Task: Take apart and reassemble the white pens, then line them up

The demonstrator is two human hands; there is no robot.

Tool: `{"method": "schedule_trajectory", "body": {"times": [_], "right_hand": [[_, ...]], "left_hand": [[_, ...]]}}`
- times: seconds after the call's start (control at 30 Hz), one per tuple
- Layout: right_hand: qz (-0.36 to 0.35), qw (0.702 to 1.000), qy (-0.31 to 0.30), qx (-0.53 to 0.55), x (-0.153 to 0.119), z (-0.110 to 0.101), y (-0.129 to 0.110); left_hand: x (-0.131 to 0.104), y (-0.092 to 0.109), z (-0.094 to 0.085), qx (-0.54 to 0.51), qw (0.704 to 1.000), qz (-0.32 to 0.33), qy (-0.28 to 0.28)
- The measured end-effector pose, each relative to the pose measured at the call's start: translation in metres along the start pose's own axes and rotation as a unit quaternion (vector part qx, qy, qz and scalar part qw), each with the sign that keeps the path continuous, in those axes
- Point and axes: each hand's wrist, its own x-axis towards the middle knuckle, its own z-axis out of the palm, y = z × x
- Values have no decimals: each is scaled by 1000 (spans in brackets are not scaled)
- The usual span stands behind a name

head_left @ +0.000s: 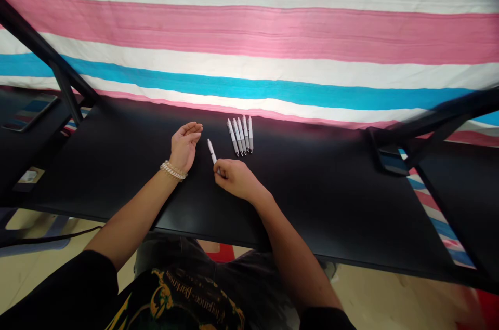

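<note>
White-and-grey pens (pixel 240 136), several of them, lie side by side on the black table (pixel 319 184), near the striped cloth. Just left of them, my right hand (pixel 234 178) is closed around the lower end of a single white pen (pixel 211 151), whose other end points away from me. My left hand (pixel 185 146), with a beaded bracelet on its wrist, rests on its side to the left of that pen. Its fingers are extended and nothing is in them.
A striped cloth (pixel 249 34) hangs behind the table. Black metal bars (pixel 66 86) rise at the left and right. A dark phone-like object (pixel 31 113) lies at the far left, and a dark object (pixel 393 160) sits by the right bars.
</note>
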Motion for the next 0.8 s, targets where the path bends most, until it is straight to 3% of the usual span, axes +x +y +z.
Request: {"method": "schedule_trajectory", "body": {"times": [0.13, 0.23, 0.33, 0.43, 0.57, 0.8], "right_hand": [[46, 980, 74, 177, -3, -6, 5], [53, 947, 89, 304, -4, -8, 4], [68, 918, 143, 363, 0, -5, 4], [89, 902, 195, 374, 4, 0, 7], [99, 906, 187, 367, 6, 5, 9], [65, 940, 276, 189, 4, 13, 13]], "left_hand": [[-5, 1, 4, 33, 999, -35, -7], [-13, 3, 9, 35, 992, -84, -84], [-18, 6, 12, 34, 987, -74, -140], [-18, 6, 13, 32, 990, -35, -136], [-17, 4, 12, 31, 993, -2, -113], [-17, 0, 8, 61, 996, -7, -69]]}}
